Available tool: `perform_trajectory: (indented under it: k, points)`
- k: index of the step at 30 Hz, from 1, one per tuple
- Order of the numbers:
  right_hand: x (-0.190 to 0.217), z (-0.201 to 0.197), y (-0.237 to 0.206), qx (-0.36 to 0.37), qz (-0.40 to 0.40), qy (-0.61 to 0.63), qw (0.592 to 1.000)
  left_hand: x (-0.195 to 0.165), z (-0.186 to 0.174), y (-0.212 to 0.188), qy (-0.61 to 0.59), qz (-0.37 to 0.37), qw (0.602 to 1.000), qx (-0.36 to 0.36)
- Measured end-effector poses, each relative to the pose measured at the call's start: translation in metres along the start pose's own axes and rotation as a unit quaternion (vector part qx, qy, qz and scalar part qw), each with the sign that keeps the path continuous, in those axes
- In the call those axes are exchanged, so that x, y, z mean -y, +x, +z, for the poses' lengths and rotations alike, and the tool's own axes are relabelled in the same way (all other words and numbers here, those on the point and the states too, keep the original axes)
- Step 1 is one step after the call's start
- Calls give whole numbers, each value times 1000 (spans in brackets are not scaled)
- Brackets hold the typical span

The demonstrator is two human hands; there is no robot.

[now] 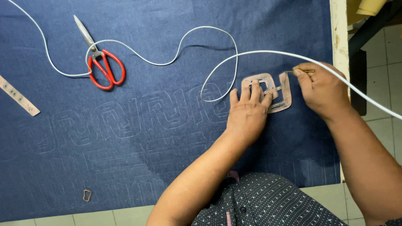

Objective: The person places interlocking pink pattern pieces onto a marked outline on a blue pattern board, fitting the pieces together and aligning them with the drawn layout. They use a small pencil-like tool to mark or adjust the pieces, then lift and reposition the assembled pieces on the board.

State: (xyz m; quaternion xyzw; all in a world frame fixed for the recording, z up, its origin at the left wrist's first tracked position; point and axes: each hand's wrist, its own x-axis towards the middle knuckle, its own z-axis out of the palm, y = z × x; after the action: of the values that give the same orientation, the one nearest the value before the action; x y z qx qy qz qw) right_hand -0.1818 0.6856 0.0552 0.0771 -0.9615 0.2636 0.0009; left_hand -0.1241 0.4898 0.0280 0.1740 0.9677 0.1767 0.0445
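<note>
Left hand [248, 109] lies flat, fingers spread, pressing a brown cut-out template [269, 91] onto the blue denim [167, 125], gripping nothing. Right hand [320, 88] pinches a thin pencil-like marker [302, 71] at the template's upper right edge. Template sits near the fabric's right side, next to a row of faint traced outlines [125, 119]. White cord [201, 46] loops across the cloth and over the right wrist. Red-handled scissors [100, 58] lie upper left, well apart

Left hand [248, 109] flat, fingers spread, pressing down; right hand [320, 88] pinched shut, wrist bent.
</note>
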Motion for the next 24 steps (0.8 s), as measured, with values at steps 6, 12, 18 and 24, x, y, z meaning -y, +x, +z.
perform_trajectory:
  k: [6,12,18,24]
  points:
    - [-5,4,-4,-44,-70,-25,996,0,0,0,2,0,1000,-5]
    - [-7,0,-23,-29,-116,-40,992,0,1,0,-4,-1,1000,1]
    - [0,-12,-60,1,-93,-44,995,2,2,0,-3,6,1000,-4]
    - [3,-10,-67,-11,-99,-23,995,6,4,-3,-14,11,1000,-12]
